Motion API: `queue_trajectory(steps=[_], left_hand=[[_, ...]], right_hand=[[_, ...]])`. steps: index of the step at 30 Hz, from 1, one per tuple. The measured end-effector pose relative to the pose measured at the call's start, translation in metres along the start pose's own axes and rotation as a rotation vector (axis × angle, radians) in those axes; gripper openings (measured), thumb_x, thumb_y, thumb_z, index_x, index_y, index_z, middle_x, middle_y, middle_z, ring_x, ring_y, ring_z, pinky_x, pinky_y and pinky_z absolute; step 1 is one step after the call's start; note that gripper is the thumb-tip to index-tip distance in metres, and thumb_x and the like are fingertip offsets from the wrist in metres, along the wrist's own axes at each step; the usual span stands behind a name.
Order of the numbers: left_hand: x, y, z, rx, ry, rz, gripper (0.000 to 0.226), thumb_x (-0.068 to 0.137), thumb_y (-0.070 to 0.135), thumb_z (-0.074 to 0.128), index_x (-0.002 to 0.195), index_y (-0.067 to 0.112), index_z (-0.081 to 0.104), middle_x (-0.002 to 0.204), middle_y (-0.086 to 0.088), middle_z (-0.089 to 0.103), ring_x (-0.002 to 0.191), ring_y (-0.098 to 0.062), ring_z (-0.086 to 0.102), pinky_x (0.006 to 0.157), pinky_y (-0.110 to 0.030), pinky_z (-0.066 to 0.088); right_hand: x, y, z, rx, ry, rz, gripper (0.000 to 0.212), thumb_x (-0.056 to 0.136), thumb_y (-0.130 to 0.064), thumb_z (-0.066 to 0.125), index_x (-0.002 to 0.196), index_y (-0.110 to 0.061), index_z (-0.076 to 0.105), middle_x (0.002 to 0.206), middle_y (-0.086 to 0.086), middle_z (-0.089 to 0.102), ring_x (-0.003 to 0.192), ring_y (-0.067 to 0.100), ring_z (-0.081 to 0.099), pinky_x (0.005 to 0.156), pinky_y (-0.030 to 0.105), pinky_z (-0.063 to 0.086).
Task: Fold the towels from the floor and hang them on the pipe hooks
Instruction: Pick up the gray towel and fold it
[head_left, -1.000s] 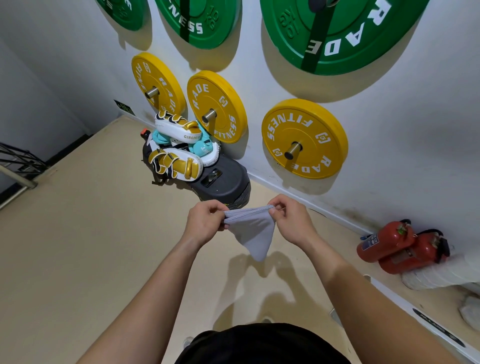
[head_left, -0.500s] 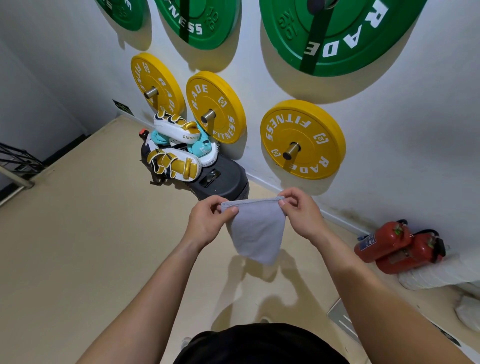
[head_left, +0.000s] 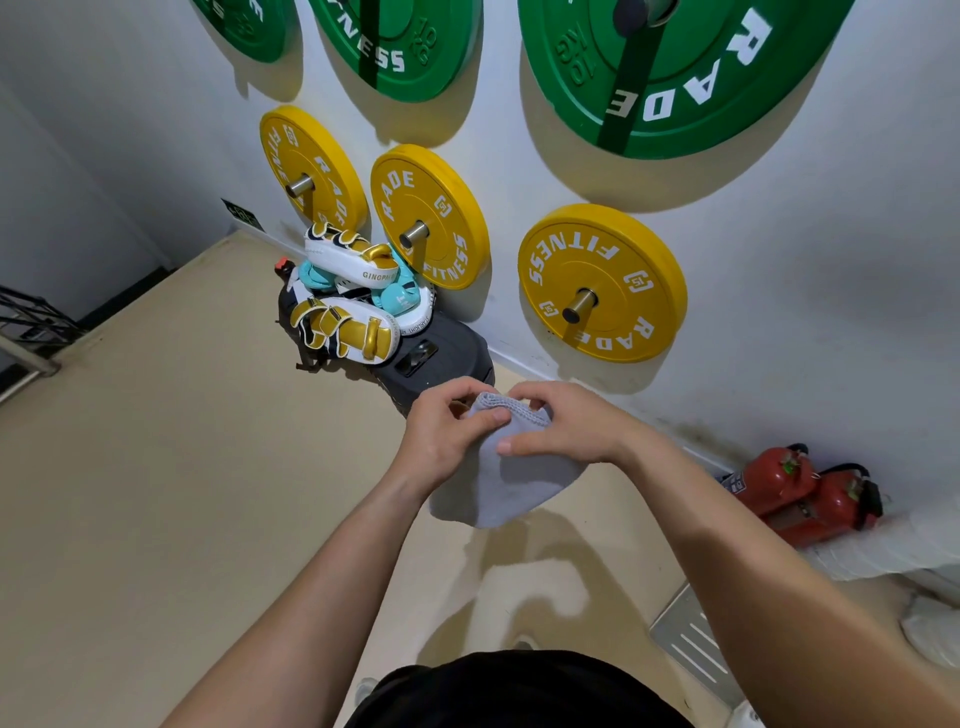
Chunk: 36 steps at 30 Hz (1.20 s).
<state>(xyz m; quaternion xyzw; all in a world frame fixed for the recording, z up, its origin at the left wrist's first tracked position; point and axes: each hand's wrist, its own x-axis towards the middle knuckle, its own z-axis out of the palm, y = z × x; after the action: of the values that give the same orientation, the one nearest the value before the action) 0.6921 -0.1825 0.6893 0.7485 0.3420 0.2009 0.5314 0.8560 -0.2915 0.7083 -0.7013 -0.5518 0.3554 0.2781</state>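
Grey, one towel (head_left: 506, 483) is pinched by both hands, left hand (head_left: 447, 441) and right hand (head_left: 566, 426), fingers closed on it; three yellow plates (head_left: 602, 283) hang on the far wall.

left hand (head_left: 447, 436) pinching grey towel (head_left: 506, 483) at stitched top edge | right hand (head_left: 563, 423) gripping same edge, thumb across cloth | towel hanging above beige floor (head_left: 156, 493) | yellow plates (head_left: 602, 283) on wall | red extinguishers (head_left: 810, 493) at right

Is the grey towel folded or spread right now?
Folded: both hands, left hand and right hand, pinch the towel doubled at its stitched top edge.
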Motion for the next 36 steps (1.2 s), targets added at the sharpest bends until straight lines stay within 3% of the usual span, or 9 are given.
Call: queue_trajectory(steps=[3,7,11,14,20,24,27,30,36], left_hand=[[0.002,0.000,-0.004,-0.008,0.046,-0.001,0.012,0.080,0.021,0.081,0.089,0.025,0.074,0.084,0.005,0.073,0.084,-0.018,0.066,0.076,-0.032,0.054],[0.003,0.001,0.000,-0.007,0.017,0.025,0.013,0.079,0.019,0.082,0.088,0.024,0.074,0.083,0.002,0.073,0.080,-0.018,0.065,0.074,-0.029,0.051],[0.007,0.004,-0.002,-0.029,0.049,0.055,0.015,0.080,0.018,0.082,0.085,0.029,0.072,0.083,0.004,0.073,0.083,-0.022,0.066,0.075,-0.029,0.052],[0.009,0.004,-0.005,-0.029,0.065,0.064,0.016,0.080,0.021,0.082,0.088,0.030,0.071,0.085,0.004,0.073,0.084,-0.019,0.066,0.074,-0.026,0.052],[0.007,-0.012,0.000,-0.158,-0.068,-0.039,0.038,0.077,0.020,0.086,0.111,0.020,0.069,0.102,0.001,0.075,0.095,-0.014,0.070,0.079,-0.031,0.059],[0.002,-0.039,0.007,-0.056,-0.140,-0.136,0.028,0.077,0.028,0.083,0.102,0.019,0.073,0.098,0.004,0.077,0.096,-0.019,0.072,0.080,-0.037,0.059],[-0.004,-0.053,0.011,-0.023,-0.184,-0.203,0.013,0.082,0.027,0.077,0.093,0.021,0.074,0.086,0.009,0.075,0.083,-0.015,0.068,0.069,-0.022,0.052],[-0.005,-0.060,0.003,-0.034,-0.155,-0.276,0.003,0.090,0.021,0.072,0.091,0.019,0.072,0.086,0.006,0.071,0.079,-0.010,0.063,0.067,-0.017,0.048],[0.007,-0.067,-0.044,-0.413,0.133,-0.362,0.029,0.091,0.024,0.069,0.114,0.007,0.069,0.108,-0.009,0.075,0.097,-0.021,0.070,0.093,-0.039,0.055]], right_hand=[[0.009,-0.001,-0.008,-0.171,-0.021,-0.013,0.022,0.083,-0.043,0.075,0.073,-0.030,0.061,0.076,-0.005,0.058,0.071,0.011,0.054,0.058,0.030,0.036],[0.012,0.001,-0.009,-0.270,0.023,-0.045,0.029,0.075,-0.047,0.080,0.077,-0.022,0.065,0.102,-0.003,0.053,0.092,0.013,0.054,0.077,0.032,0.044],[0.013,-0.005,-0.009,-0.191,0.036,-0.111,0.021,0.083,-0.038,0.075,0.089,-0.020,0.066,0.080,-0.006,0.060,0.071,0.008,0.053,0.061,0.029,0.037],[0.015,-0.004,-0.010,-0.137,0.055,-0.153,0.010,0.091,-0.034,0.067,0.086,-0.029,0.061,0.076,-0.010,0.059,0.072,0.006,0.054,0.062,0.027,0.037],[0.024,-0.020,-0.031,-0.103,0.144,-0.203,0.023,0.097,-0.025,0.058,0.076,-0.034,0.052,0.075,-0.009,0.057,0.075,0.003,0.054,0.064,0.028,0.038],[0.028,-0.037,-0.067,-0.075,0.266,-0.253,0.012,0.095,-0.031,0.054,0.084,-0.030,0.058,0.078,-0.010,0.059,0.077,0.001,0.053,0.071,0.026,0.041],[0.029,-0.038,-0.094,-0.089,0.388,-0.276,0.014,0.092,-0.028,0.053,0.083,-0.019,0.059,0.074,-0.008,0.055,0.071,0.003,0.049,0.069,0.031,0.039],[0.030,-0.018,-0.108,-0.103,0.536,-0.186,0.020,0.092,-0.029,0.053,0.082,-0.013,0.058,0.071,-0.005,0.052,0.067,0.009,0.045,0.067,0.037,0.037],[0.017,0.042,-0.094,-0.122,0.729,0.154,0.022,0.100,-0.033,0.049,0.084,-0.017,0.051,0.075,-0.001,0.056,0.078,0.028,0.052,0.064,0.034,0.030]])
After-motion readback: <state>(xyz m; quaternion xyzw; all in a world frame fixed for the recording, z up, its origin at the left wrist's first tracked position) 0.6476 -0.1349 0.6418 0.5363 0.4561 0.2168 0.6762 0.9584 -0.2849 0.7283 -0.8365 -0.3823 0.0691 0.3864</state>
